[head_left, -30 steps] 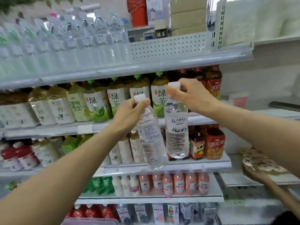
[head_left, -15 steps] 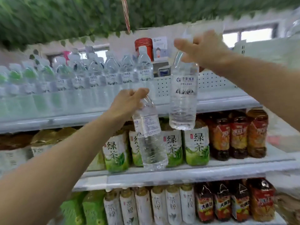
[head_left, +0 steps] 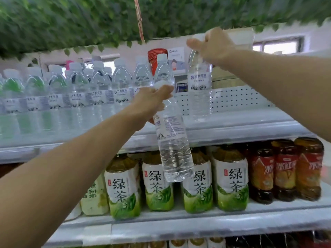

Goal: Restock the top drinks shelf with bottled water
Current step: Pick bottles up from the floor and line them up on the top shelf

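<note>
Bright, soft daylight; window (head_left: 281, 45) at upper right blown out; motion blur smears leaf garland (head_left: 71, 20) and left-hand water bottles (head_left: 53, 97); shelf lines bow

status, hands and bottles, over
Right hand grips first bottle at bare right end of top shelf. Left hand holds second bottle by neck, in front of shelf rim. Stocked water row on left.

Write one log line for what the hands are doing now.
right hand: grips right bottle at top shelf | left hand: grips left bottle lower, not shelved
</note>
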